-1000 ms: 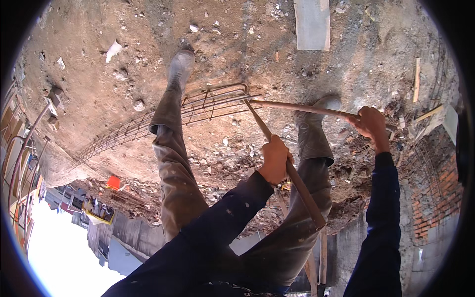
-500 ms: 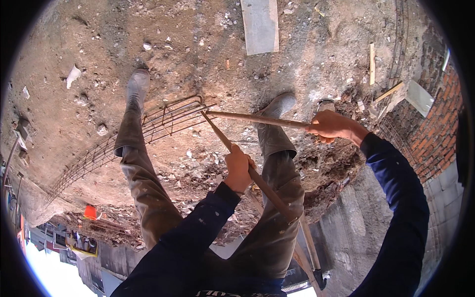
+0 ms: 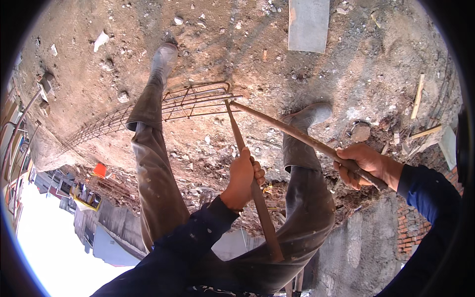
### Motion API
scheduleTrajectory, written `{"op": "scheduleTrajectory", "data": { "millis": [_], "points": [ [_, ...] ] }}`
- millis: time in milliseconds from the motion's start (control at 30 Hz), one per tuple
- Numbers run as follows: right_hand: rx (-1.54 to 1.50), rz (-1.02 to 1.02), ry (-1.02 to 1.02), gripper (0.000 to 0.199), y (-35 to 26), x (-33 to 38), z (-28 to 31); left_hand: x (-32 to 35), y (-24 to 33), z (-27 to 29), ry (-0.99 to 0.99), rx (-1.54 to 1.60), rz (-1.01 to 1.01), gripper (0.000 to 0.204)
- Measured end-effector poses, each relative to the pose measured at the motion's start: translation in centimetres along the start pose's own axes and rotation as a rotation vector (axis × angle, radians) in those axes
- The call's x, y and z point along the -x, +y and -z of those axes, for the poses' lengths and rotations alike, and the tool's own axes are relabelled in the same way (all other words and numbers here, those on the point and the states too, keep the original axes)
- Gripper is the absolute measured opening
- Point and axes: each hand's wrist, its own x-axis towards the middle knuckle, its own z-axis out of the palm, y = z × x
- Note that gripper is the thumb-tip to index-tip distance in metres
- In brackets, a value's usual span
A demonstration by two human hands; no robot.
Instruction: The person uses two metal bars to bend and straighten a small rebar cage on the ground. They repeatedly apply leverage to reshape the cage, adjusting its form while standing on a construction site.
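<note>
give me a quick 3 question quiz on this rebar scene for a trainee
1. True or false: both hands grip long rusty bars whose far ends meet at the end of the rebar cage.
2. Multiple choice: the flat grey slab on the ground lies
A. beyond the cage, near the top of the view
B. under the left boot
C. in the right hand
3. Fill in: the left hand holds its bar between the person's two ____.

Key
1. True: the left hand and the right hand each have fingers wrapped round a bar; the right one's bar runs past the right boot to the cage.
2. A
3. legs
</note>
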Motion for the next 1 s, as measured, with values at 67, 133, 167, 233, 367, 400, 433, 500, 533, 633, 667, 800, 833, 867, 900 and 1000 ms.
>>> {"op": "scheduleTrajectory", "data": {
  "millis": [67, 133, 167, 233, 367, 400, 433, 500, 533, 633, 667, 800, 833, 867, 900, 1000],
  "points": [
    [-0.097, -0.037, -0.024, 0.037, 0.1, 0.2, -1.2, 0.5, 0.9, 0.0, -0.026, 0.033, 0.013, 0.036],
    [-0.113, -0.049, -0.076, 0.037, 0.9, -0.2, -1.5, 0.0, 0.8, 0.4, -0.018, 0.015, 0.019, 0.036],
    [-0.167, -0.079, -0.135, 0.037, 1.3, -0.7, -0.9, 0.1, 0.9, 0.4, -0.012, -0.001, 0.020, 0.036],
    [-0.056, -0.040, -0.030, 0.039, 2.1, -0.2, -2.8, 0.1, 0.8, 0.3, -0.013, -0.040, 0.007, 0.035],
    [0.085, 0.019, 0.109, 0.036, 3.5, 0.4, -7.4, -0.3, 1.1, 0.3, -0.011, -0.010, -0.009, 0.033],
    [0.091, 0.022, 0.141, 0.036, 3.8, 0.4, -9.0, -0.2, 1.2, 0.1, -0.004, 0.001, -0.003, 0.032],
    [0.094, 0.026, 0.175, 0.036, 4.3, 0.4, -10.7, -0.2, 1.4, -0.2, 0.000, 0.009, 0.006, 0.031],
    [0.044, 0.044, 0.212, 0.037, 5.4, 0.3, -14.5, -0.2, 2.7, -0.4, -0.034, 0.037, 0.018, 0.030],
    [-0.006, 0.050, 0.207, 0.037, 5.9, -0.1, -16.0, -0.2, 3.2, -0.3, -0.041, 0.057, 0.021, 0.029],
    [-0.050, 0.084, 0.268, 0.035, 8.0, -1.7, -21.0, 0.0, 3.9, 0.4, -0.075, 0.062, 0.070, 0.030],
    [0.005, 0.110, 0.331, 0.034, 9.2, -2.9, -22.6, 0.9, 4.8, 0.1, -0.083, 0.045, 0.089, 0.030],
    [-0.392, 0.234, 0.083, 0.032, 13.0, -5.8, -27.7, -0.1, 5.4, 2.5, -0.065, -0.205, 0.069, 0.034],
    [-0.459, 0.268, 0.042, 0.024, 13.4, -5.8, -29.2, 0.5, 5.7, 2.8, -0.032, -0.270, 0.065, 0.036],
    [-0.444, 0.283, 0.064, 0.024, 13.8, -6.1, -29.9, 0.4, 5.9, 3.3, -0.033, -0.314, 0.086, 0.036],
    [-0.430, 0.299, 0.087, 0.023, 14.2, -6.8, -30.4, 0.1, 6.0, 4.0, -0.035, -0.359, 0.107, 0.037],
    [-0.504, 0.335, 0.038, 0.021, 13.7, -6.4, -30.9, 0.5, 6.9, 4.0, -0.079, -0.330, 0.129, 0.039]
  ]
}}
